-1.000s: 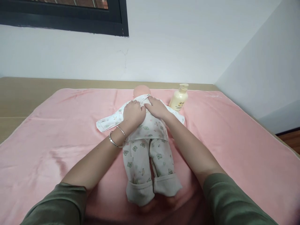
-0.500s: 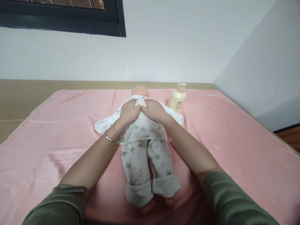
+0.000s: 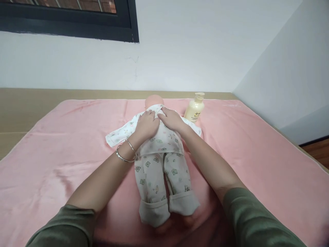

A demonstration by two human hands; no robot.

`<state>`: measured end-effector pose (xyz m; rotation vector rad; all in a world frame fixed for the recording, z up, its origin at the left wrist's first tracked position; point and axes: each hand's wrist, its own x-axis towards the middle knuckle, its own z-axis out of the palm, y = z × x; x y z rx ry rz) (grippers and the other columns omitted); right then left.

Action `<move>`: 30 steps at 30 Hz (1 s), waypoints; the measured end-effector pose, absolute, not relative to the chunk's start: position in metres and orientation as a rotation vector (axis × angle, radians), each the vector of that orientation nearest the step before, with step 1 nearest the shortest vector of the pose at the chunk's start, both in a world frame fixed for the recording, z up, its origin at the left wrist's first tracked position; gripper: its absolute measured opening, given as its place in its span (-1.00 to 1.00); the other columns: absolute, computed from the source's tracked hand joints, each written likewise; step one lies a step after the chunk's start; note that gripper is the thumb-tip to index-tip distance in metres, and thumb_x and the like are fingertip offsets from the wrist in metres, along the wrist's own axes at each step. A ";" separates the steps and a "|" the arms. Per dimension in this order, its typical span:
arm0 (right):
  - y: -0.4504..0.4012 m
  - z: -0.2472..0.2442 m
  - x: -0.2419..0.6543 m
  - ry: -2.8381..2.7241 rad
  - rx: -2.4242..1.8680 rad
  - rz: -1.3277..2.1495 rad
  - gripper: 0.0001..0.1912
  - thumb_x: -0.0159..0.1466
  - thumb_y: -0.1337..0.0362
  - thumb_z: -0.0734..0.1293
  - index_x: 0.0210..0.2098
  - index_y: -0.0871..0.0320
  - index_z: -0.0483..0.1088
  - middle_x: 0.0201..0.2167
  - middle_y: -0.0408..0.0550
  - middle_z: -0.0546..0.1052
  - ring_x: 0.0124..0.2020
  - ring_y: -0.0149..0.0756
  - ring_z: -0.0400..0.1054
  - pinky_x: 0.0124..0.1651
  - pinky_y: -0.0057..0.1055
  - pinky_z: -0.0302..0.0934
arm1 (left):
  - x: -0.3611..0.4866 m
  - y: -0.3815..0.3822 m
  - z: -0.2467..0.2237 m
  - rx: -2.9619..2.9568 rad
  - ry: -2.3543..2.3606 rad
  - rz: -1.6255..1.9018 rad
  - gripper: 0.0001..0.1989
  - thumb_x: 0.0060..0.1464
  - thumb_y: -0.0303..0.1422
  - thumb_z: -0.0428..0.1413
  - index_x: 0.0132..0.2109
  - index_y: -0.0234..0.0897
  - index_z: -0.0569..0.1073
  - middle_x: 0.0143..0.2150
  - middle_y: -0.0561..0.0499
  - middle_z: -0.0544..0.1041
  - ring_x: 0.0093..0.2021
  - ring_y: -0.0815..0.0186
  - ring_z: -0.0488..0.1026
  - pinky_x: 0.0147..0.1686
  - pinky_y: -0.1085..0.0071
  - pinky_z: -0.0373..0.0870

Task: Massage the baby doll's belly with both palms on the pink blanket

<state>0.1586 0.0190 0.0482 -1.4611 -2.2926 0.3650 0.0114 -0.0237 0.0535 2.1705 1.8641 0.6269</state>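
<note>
A baby doll in a white patterned top and matching trousers with rolled cuffs lies with its head away from me. Its face does not show. On the left side of its upper back rests my left hand, fingers spread over the cloth, a silver bangle at the wrist. My right hand lies on the right side of the upper back, its thumb close to my left hand and its fingers near the collar. Neither hand grips anything.
Right of the doll's head stands a cream pump bottle on the pink sheet. The sheet covers a wooden surface that meets the white wall. A dark window frame is at the upper left.
My left hand has slid slightly down and right on the doll's back, uncovering more of the left shoulder. The doll has shifted slightly right in view. My right hand has moved only a little.
</note>
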 end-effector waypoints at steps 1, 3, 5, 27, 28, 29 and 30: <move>0.017 0.049 0.156 -2.312 -1.454 0.321 -0.52 0.44 0.12 0.06 0.15 0.21 0.40 0.25 0.15 0.47 0.23 -0.02 0.36 0.28 -0.14 0.18 | 0.009 -0.020 0.052 2.144 1.864 0.628 -0.64 0.27 -0.35 -0.18 0.02 -0.30 0.45 0.21 -0.28 0.49 0.27 0.00 0.36 0.26 0.07 0.26; 0.011 0.051 0.151 -2.339 -1.453 0.245 -0.54 0.44 0.15 0.06 0.11 0.23 0.44 0.23 0.17 0.48 0.24 -0.02 0.35 0.31 -0.13 0.13 | 0.002 -0.012 0.048 2.077 1.864 0.640 -0.61 0.32 -0.28 -0.21 0.04 -0.29 0.44 0.23 -0.27 0.48 0.27 0.01 0.37 0.26 0.07 0.25; 0.004 0.053 0.145 -2.338 -1.481 0.207 -0.52 0.45 0.13 0.05 0.07 0.25 0.46 0.18 0.22 0.51 0.20 0.01 0.37 0.31 -0.08 0.12 | -0.004 -0.006 0.047 2.013 1.864 0.671 -0.58 0.34 -0.19 -0.22 0.03 -0.26 0.44 0.21 -0.26 0.50 0.24 0.01 0.40 0.23 0.09 0.27; 0.011 0.052 0.151 -2.277 -1.545 0.303 -0.51 0.46 0.05 0.06 0.07 0.21 0.44 0.13 0.18 0.54 0.13 0.03 0.42 0.22 -0.12 0.23 | 0.001 -0.014 0.049 2.055 1.896 0.677 -0.49 0.36 -0.08 -0.26 -0.04 -0.22 0.50 0.15 -0.25 0.53 0.22 -0.03 0.40 0.24 0.01 0.25; 0.007 0.053 0.147 -2.288 -1.552 0.272 -0.51 0.47 0.05 0.05 0.03 0.21 0.46 0.10 0.20 0.56 0.11 0.02 0.42 0.22 -0.12 0.22 | -0.002 -0.011 0.049 2.034 1.907 0.678 -0.49 0.37 -0.09 -0.27 0.00 -0.22 0.50 0.18 -0.26 0.52 0.24 -0.04 0.39 0.25 -0.01 0.24; 0.003 0.054 0.144 -2.293 -1.563 0.246 -0.52 0.47 0.05 0.05 0.00 0.22 0.47 0.08 0.21 0.56 0.10 0.02 0.42 0.22 -0.12 0.22 | -0.004 -0.009 0.048 2.006 1.922 0.680 -0.48 0.37 -0.09 -0.28 0.05 -0.21 0.49 0.20 -0.26 0.50 0.25 -0.06 0.38 0.26 -0.05 0.23; 0.000 0.056 0.141 -2.296 -1.576 0.223 -0.53 0.47 0.07 0.06 -0.02 0.23 0.47 0.06 0.22 0.57 0.10 0.03 0.42 0.23 -0.11 0.20 | -0.006 -0.007 0.048 1.977 1.935 0.681 -0.47 0.38 -0.10 -0.29 0.09 -0.20 0.48 0.23 -0.27 0.49 0.26 -0.08 0.37 0.26 -0.08 0.22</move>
